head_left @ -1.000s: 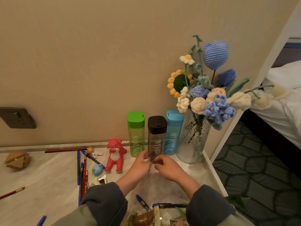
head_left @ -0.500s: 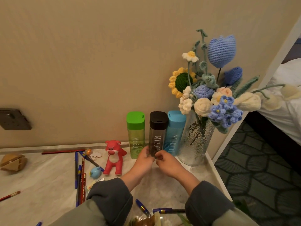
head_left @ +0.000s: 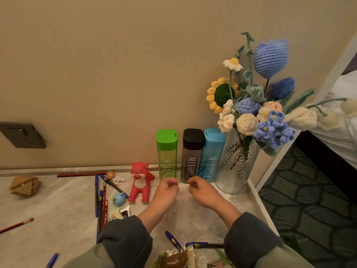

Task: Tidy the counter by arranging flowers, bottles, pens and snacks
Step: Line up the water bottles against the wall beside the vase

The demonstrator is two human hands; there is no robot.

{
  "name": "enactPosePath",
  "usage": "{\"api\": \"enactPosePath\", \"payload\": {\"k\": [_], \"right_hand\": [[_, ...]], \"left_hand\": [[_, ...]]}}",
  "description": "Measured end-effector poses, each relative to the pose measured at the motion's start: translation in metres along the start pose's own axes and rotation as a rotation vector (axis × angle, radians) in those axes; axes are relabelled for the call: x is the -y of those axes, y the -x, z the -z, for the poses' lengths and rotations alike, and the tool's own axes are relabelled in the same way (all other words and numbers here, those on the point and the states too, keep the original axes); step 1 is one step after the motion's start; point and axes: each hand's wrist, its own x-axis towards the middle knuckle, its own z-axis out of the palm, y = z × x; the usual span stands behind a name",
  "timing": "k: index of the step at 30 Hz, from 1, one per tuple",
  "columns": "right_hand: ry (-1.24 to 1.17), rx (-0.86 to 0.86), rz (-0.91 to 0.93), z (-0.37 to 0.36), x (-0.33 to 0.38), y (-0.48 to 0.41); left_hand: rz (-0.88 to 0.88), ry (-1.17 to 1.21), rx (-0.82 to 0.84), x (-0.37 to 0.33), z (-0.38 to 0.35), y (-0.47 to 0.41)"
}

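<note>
Three "MY BOTTLE" bottles stand in a row against the wall: green (head_left: 167, 155), black (head_left: 192, 155) and blue (head_left: 211, 155). The black one touches the blue one. Right of them, a glass vase (head_left: 235, 167) holds crocheted flowers (head_left: 249, 105). My left hand (head_left: 166, 192) and my right hand (head_left: 202, 192) hover just in front of the bottles' bases, fingers loosely curled, holding nothing. Several pens and pencils (head_left: 99, 202) lie scattered at the left, and two more pens (head_left: 172, 238) lie near my sleeves. Snack packets (head_left: 173, 258) show at the bottom edge.
A red bear figure (head_left: 140, 180) and a small blue toy (head_left: 118, 199) stand left of the bottles, with a small packet (head_left: 120, 212) nearby. A wooden puzzle (head_left: 25, 185) sits far left, under a wall socket (head_left: 23, 135). The marble counter's edge (head_left: 264, 211) drops off at the right, beside a bed (head_left: 343, 120).
Both hands held the black bottle and slid it back against the blue one. Now they have let go and pulled slightly away from it.
</note>
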Motion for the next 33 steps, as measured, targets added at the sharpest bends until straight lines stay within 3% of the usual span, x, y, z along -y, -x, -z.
{"api": "enactPosePath", "payload": {"k": [5,15,33], "right_hand": [[-0.018,0.016,0.012,-0.008,0.009,0.002],[0.017,-0.016,0.031,-0.01,0.016,-0.002],[0.004,-0.036,0.007,-0.005,0.012,0.0]], "left_hand": [[-0.001,0.005,-0.149,0.006,0.017,-0.001],[-0.124,0.001,0.003,-0.009,0.018,-0.002],[-0.077,0.065,0.041,-0.008,0.009,-0.005]]}}
